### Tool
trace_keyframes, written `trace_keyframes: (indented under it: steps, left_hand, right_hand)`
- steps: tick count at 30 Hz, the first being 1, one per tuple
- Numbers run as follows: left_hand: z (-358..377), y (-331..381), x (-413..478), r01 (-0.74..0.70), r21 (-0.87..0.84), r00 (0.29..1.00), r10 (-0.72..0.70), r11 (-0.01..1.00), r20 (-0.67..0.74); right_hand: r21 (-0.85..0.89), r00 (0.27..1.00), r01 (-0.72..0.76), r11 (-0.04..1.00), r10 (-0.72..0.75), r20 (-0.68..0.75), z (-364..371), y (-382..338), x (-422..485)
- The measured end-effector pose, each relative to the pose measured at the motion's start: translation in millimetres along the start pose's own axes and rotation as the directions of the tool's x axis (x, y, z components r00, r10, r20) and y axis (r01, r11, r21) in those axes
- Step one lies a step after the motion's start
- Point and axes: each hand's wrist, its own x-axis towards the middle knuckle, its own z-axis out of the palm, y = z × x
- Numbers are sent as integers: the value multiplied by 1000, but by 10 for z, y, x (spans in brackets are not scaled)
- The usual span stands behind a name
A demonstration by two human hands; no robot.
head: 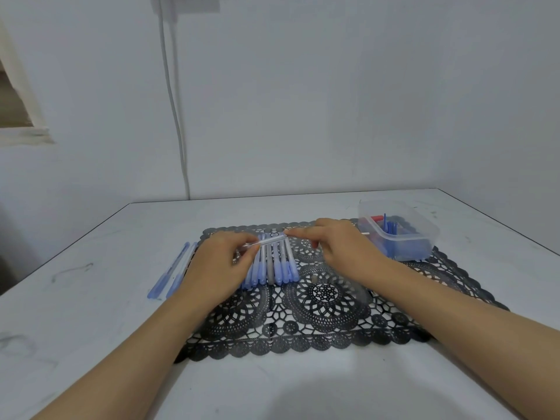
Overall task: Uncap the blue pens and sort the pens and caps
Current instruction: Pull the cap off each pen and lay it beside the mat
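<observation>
Both my forearms reach in from the near edge of the table point(91, 328), palms down, wrists a little raised. My left hand point(216, 265) is curled, its fingertips pinching the left end of one pen point(268, 240). My right hand point(345, 245) pinches the other end between thumb and forefinger, its remaining fingers loosely bent. The pen lies nearly level between the two sets of fingertips, its right end slightly higher. I cannot tell whether my right fingers are on the cap or the barrel.

Directly under my fingers, on the black lace mat point(318, 322), lies a row of capped pens point(272, 268), side by side with their blue caps pointing toward me. I count about seven, one of them grey; my left hand covers the row's left end, so more may lie there. Left of my left hand, off the mat, are the loose pens point(171, 275): two plainly, perhaps a third behind my knuckles. Just beyond my right hand stands one clear box point(431, 237) holding blue pieces, too many and too blurred to count, and one red one. One small grey piece point(314, 279) lies on the mat below my right fingers.
</observation>
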Motion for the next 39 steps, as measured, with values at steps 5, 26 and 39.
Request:
trace_keyframes:
  steps: [5,26,39]
  left_hand:
    - [12,-5,13,-5,2,1000,5,1000,-1]
    - [-47,65,-23,-63,54,998,63,997,-1]
    - [-30,77,-24,-127,70,992,127,989,11]
  right_hand:
    - [35,1000,5,999,-5,-12,-19,-20,-16]
    - [-158,954,-234,959,195,-228,-28,9,-39]
    - [-80,974,40,996,-57,-220,15,-111,-49]
